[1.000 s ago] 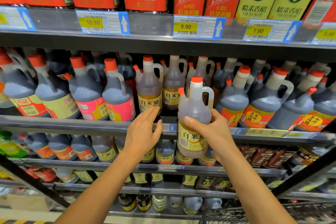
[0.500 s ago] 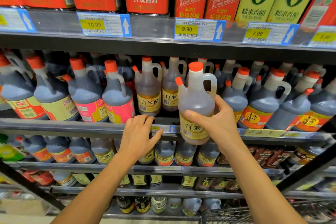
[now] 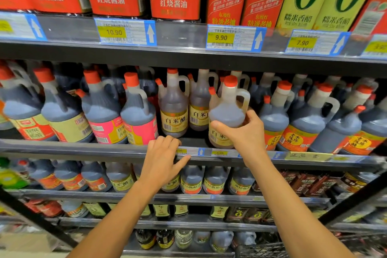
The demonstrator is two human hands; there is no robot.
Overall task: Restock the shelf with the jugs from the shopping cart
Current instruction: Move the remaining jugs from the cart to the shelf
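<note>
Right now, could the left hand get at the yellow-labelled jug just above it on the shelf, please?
Probably yes: the left hand rests on the shelf edge directly below that jug, with nothing between them.

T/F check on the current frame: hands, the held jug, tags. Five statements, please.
1. The right hand grips a yellow-labelled jug. True.
2. The left hand holds a second jug. False: it rests on the front edge of the shelf and holds no jug.
3. The held jug's cap is orange-red. True.
4. The price tag directly above the held jug reads 7.90. False: the 9.90 tag is above it, and the 7.90 tag sits further right.
5. Two matching jugs with the same yellow label stand on the shelf just left of the held one. True.
</note>
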